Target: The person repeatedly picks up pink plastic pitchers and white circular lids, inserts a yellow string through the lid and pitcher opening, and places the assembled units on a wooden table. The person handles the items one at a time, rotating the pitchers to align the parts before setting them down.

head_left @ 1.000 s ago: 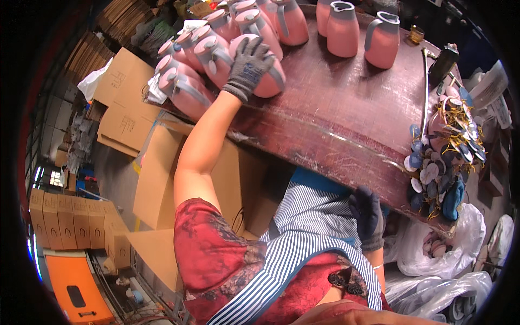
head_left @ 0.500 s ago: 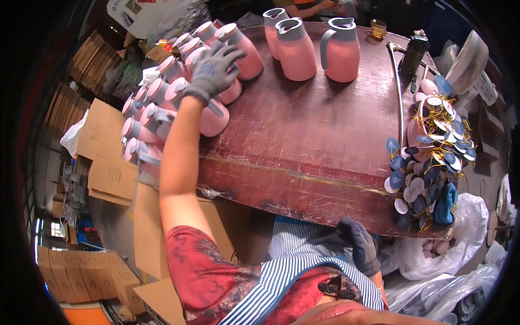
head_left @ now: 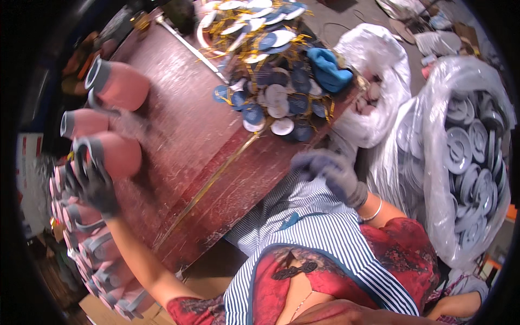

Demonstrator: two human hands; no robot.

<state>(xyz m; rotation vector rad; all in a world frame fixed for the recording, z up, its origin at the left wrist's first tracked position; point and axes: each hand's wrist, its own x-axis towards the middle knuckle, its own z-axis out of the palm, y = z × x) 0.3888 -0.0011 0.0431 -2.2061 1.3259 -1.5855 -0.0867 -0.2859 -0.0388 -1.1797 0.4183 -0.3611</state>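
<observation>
My left hand [head_left: 93,187], in a grey glove, is at the grey mouth of a pink pitcher [head_left: 120,155], its fingers bent over the rim. That pitcher has no lid and stands at the table's far left. Two more lidless pink pitchers, one [head_left: 86,123] just behind it and one with a grey handle [head_left: 122,85], stand farther off. My right hand [head_left: 333,176], gloved and blurred by motion, hovers in front of my apron near the table's front edge. Its fingers are loosely apart and nothing shows in them.
Lidded pink pitchers [head_left: 103,246] crowd the left edge. Round blue and white tags [head_left: 276,100] with yellow strings lie heaped on the table [head_left: 189,135], beside a blue cloth [head_left: 329,70]. Right of the table, plastic bags hold pink pieces [head_left: 371,95] and grey round parts [head_left: 466,157].
My view has swung to the right. My left hand has gone from the lidded pitchers to a lidless one's mouth. My right hand has risen and moved at the table's front edge.
</observation>
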